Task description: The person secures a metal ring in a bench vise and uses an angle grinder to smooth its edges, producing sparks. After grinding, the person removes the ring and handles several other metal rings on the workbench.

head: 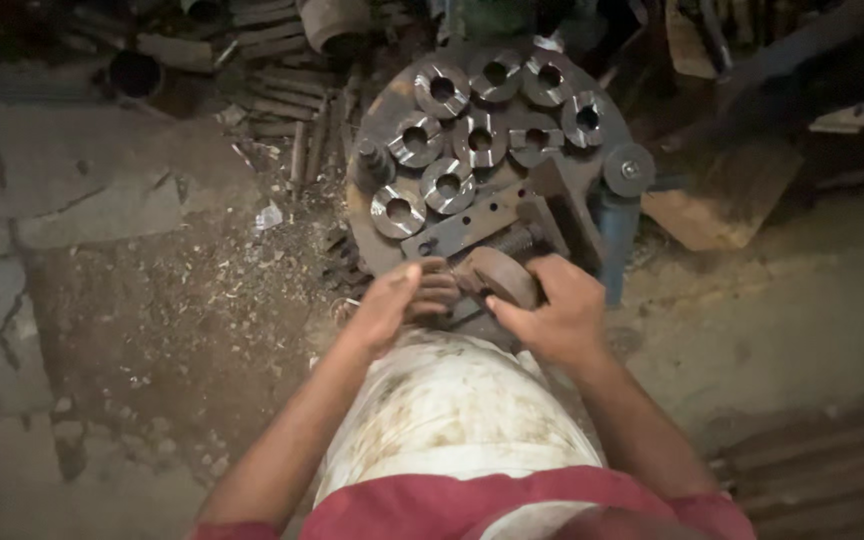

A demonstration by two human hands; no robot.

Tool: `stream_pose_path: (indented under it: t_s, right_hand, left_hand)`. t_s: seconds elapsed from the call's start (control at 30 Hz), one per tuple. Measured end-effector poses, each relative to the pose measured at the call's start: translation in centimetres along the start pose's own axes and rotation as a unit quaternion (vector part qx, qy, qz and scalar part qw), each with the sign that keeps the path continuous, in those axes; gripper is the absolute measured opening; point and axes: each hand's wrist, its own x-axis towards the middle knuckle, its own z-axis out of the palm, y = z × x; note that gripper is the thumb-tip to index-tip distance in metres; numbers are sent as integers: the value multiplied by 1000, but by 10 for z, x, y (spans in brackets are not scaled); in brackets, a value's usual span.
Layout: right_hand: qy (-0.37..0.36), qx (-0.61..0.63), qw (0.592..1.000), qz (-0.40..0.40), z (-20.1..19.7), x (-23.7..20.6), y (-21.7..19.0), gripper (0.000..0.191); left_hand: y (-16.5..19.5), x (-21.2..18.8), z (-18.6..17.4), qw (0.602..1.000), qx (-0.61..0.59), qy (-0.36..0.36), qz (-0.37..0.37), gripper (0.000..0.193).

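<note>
A round dark metal plate (382, 105) stands in front of me, with several shiny steel rings (449, 184) lying flat on it. At its near edge both hands meet on a thick round metal disc (499, 272). My right hand (552, 312) grips the disc from the right side. My left hand (404, 300) is closed on its left side, fingers curled. A dark flat bar with holes (462, 228) lies just beyond the disc.
Metal rods and pipe pieces (282, 110) are piled at the back left. Metal shavings (212, 290) litter the cracked concrete floor. A blue post (616, 240) stands right of the plate, and a wooden block (722, 195) lies farther right.
</note>
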Motion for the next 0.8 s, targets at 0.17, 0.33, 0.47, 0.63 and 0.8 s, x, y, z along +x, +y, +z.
stream_pose_path:
  t_s: [0.17, 0.33, 0.47, 0.63, 0.8]
  right_hand:
    - [10, 269, 961, 65, -6, -18, 0, 37]
    - [-127, 509, 820, 231, -4, -15, 41, 41]
    - [-170, 683, 684, 194, 18, -9, 59, 47]
    - [-177, 716, 656, 163, 24, -12, 73, 46]
    - [-179, 713, 659, 157, 18, -18, 79, 47]
  left_hand:
    - [16, -8, 62, 973, -220, -44, -47, 65]
    - [37, -37, 88, 997, -50, 33, 39, 63]
    - [50, -39, 96, 993, 52, 12, 108, 54]
    - [56, -44, 101, 989, 79, 0, 125, 51]
    - [45, -43, 109, 987, 78, 5, 142, 51]
